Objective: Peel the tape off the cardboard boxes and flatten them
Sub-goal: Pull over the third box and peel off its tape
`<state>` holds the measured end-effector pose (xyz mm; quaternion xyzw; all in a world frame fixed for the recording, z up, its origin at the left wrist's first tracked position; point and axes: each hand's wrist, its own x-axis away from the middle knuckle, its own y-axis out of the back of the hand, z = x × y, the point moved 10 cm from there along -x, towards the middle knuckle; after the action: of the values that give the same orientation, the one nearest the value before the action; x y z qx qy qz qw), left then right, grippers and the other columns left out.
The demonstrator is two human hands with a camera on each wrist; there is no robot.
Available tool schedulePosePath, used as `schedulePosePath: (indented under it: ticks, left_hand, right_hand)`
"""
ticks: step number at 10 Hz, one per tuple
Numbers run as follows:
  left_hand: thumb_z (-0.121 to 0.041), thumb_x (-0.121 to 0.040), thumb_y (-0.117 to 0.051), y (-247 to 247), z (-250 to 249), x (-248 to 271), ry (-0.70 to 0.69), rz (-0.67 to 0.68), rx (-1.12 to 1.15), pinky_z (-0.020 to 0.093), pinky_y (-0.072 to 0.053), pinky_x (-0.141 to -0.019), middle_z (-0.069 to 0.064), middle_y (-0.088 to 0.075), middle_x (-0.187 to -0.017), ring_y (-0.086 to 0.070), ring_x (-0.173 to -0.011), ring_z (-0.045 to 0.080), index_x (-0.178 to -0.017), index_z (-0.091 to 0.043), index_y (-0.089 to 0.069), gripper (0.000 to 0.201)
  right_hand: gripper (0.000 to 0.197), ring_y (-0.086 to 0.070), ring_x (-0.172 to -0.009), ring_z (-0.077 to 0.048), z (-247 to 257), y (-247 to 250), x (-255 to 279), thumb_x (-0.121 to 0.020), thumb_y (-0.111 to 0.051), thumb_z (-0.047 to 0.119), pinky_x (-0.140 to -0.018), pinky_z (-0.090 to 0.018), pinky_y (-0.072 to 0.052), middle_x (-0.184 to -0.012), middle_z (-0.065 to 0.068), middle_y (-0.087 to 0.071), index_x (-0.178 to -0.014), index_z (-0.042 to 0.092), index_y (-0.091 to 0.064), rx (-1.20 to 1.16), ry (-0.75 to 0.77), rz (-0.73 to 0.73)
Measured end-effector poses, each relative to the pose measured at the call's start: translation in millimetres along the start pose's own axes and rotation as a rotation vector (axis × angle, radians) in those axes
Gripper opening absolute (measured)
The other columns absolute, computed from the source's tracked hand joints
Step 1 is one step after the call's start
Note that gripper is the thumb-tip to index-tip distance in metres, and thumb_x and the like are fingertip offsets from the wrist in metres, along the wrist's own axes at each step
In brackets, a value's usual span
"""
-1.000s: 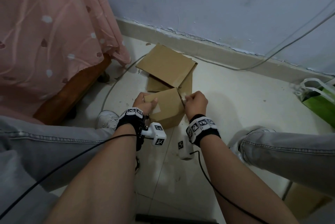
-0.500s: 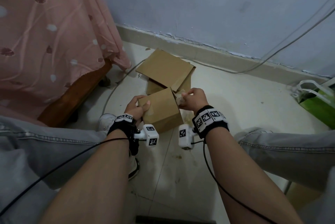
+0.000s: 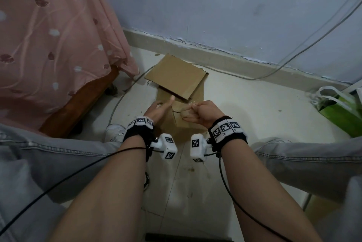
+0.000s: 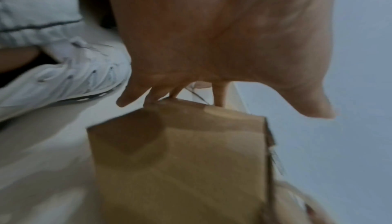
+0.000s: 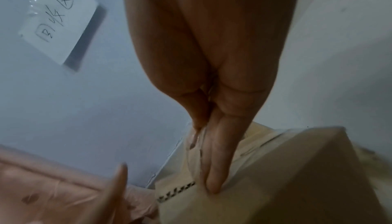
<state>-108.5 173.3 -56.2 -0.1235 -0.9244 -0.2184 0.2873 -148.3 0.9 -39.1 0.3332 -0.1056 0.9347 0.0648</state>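
A seated person works on a small cardboard box (image 3: 177,122) held just above the pale tiled floor (image 3: 254,116), between their knees. The left hand (image 3: 158,111) steadies the box's left side with straight fingers (image 4: 219,93) laid along its far edge and the thumb stretched out, as the left wrist view shows; the palm is wide, not curled round anything. The right hand (image 3: 203,112) is curled at the box's upper right corner, thumb and forefinger pinching a strip of clear tape (image 5: 196,145) that lifts off the cardboard; in the right wrist view the tape is a thin glossy film running down beside the fingers to the box's top edge, where a dark dashed tear line shows.

Just behind the box, flattened cardboard (image 3: 176,76) lies in a small pile on the floor near the skirting board. A pink patterned bedsheet (image 3: 54,35) hangs over a wooden bed frame (image 3: 78,108) at left, and a green bag (image 3: 344,112) with white handles sits at right. A grey cable (image 3: 293,57) trails along the blue wall. The right wrist view shows a handwritten white note (image 5: 57,24) stuck to the wall. A white sneaker (image 4: 70,80) is planted beside the left hand.
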Motion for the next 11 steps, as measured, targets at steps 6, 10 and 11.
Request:
schedulePosePath:
  ticks: [6,10,11]
  left_hand:
    - [-0.034,-0.075,-0.079,-13.1,36.2,-5.1,0.077,0.077,0.267,0.036,-0.053,-0.074,0.002,-0.061,-0.112,-0.062,-0.097,0.024,-0.127,-0.033,-0.048,0.06]
    - [-0.036,-0.078,-0.075,3.7,86.1,-17.5,0.167,0.061,0.492,0.058,-0.047,-0.095,0.006,-0.054,-0.128,-0.054,-0.112,0.029,-0.129,-0.033,-0.048,0.057]
    - [-0.044,-0.063,-0.082,5.5,87.6,-22.7,0.174,0.011,0.341,0.053,-0.049,-0.094,0.005,-0.055,-0.128,-0.054,-0.113,0.035,-0.122,-0.045,-0.05,0.066]
  right_hand:
    - [0.01,-0.068,-0.099,-0.031,3.4,57.2,-9.8,-0.097,-0.056,0.01,-0.076,-0.031,-0.057,-0.091,-0.009,-0.063,-0.103,0.003,-0.062,-0.11,0.021,-0.325]
    - [0.015,-0.064,-0.077,-0.026,31.6,141.7,0.1,-0.101,-0.039,0.003,-0.07,-0.035,-0.057,-0.094,-0.015,-0.06,-0.099,0.005,-0.054,-0.409,0.164,-0.503]
    - [0.018,-0.06,-0.067,-0.028,28.5,112.4,-5.1,-0.101,-0.04,0.012,-0.062,-0.035,-0.053,-0.1,-0.027,-0.065,-0.105,-0.001,-0.052,-0.381,0.103,-0.387]
